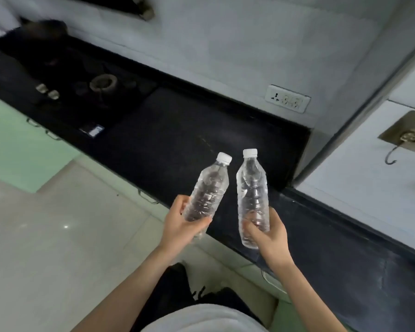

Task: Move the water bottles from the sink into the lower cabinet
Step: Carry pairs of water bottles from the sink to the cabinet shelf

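Since each hand is full, the risk comes with the next reach. The left hand curls round the lower half of one clear bottle, and the right hand grips the other bottle near its base (both capped, held centre frame over the dark counter edge). With no free finger for the cabinet handle at centre-left, hooking it could loosen a grip, and thin, crinkled plastic held so low might buckle or slip to the floor.

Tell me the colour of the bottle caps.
White, both caps, seen in the head view.
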A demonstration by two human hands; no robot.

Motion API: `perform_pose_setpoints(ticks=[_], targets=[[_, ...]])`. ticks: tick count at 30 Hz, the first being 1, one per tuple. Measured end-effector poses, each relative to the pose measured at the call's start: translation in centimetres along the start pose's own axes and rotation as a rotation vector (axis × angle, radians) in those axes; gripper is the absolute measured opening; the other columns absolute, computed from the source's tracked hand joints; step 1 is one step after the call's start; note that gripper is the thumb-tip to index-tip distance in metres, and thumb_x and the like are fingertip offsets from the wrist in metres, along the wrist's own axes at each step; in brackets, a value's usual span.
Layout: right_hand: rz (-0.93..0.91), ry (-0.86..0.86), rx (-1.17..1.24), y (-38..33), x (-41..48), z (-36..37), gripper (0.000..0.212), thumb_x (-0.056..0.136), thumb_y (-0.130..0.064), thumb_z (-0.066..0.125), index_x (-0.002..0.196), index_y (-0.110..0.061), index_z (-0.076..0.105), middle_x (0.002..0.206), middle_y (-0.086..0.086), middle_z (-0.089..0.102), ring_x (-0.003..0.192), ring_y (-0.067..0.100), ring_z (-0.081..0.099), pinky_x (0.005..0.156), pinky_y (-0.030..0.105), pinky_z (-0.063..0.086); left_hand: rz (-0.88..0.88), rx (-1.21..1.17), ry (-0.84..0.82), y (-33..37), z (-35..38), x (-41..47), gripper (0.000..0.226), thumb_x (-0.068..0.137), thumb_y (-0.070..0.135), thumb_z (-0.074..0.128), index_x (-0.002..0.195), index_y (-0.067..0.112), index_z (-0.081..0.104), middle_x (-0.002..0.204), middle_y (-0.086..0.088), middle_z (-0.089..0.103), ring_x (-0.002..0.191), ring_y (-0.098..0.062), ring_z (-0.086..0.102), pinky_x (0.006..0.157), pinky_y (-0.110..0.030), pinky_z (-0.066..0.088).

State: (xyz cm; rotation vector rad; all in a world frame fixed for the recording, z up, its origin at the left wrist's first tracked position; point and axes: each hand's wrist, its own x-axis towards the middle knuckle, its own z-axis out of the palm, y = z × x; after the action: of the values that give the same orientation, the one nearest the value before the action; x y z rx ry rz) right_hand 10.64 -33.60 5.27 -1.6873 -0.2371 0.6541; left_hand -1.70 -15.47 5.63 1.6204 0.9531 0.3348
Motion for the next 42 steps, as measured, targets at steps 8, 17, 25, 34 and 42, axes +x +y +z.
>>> perform_pose_setpoints(ticks=[8,17,25,34,42], targets=[[0.081,-0.300,-0.237,0.5,-0.3,9.5,0.029,0.072,-0.019,0.079,0.097,-0.022,0.064,0.073,0.005,0.068,0.055,0.017,0.062,0.055,0.041,0.059,-0.208,0.047,0.359,-6.0,-9.0,-4.7,0.052,0.058,0.034,0.088,0.094,0.022,0.052,0.092,0.003,0.061,0.081,-0.013,0.060,0.062,-0.023,0.044],[-0.066,-0.558,-0.425,0.8,-4.4,25.8,0.037,0.072,-0.014,0.083,0.104,-0.024,0.066,0.087,-0.005,0.073,0.076,0.008,0.070,0.069,0.026,0.057,-0.350,-0.131,0.662,-11.7,-22.7,-10.8,0.056,0.064,0.023,0.089,0.109,0.026,0.054,0.097,0.011,0.062,0.084,0.000,0.062,0.067,-0.018,0.048],[-0.083,-0.777,-0.463,1.7,-13.0,43.5,0.039,0.071,-0.018,0.084,0.105,-0.023,0.067,0.097,-0.006,0.073,0.080,0.002,0.070,0.063,0.011,0.051,-0.471,-0.154,0.835,-19.0,-38.3,-18.6,0.045,0.063,0.030,0.086,0.101,0.025,0.061,0.092,0.010,0.067,0.080,-0.003,0.064,0.063,-0.018,0.045],[-0.185,-1.032,-0.551,-0.6,-18.1,60.4,0.037,0.072,-0.007,0.083,0.101,-0.021,0.065,0.088,-0.007,0.072,0.072,-0.003,0.068,0.061,0.011,0.049,-0.524,-0.293,1.128,-23.2,-50.8,-22.3,0.045,0.065,0.027,0.087,0.101,0.027,0.060,0.090,0.013,0.067,0.074,0.006,0.062,0.061,-0.015,0.042],[-0.190,-1.151,-0.646,0.6,-16.7,75.9,0.036,0.070,-0.009,0.082,0.099,-0.024,0.067,0.087,-0.006,0.073,0.072,0.000,0.068,0.063,0.016,0.052,-0.677,-0.381,1.229,-28.2,-60.3,-18.7,0.048,0.065,0.025,0.087,0.104,0.025,0.060,0.090,0.012,0.067,0.078,-0.002,0.063,0.061,-0.018,0.042]])
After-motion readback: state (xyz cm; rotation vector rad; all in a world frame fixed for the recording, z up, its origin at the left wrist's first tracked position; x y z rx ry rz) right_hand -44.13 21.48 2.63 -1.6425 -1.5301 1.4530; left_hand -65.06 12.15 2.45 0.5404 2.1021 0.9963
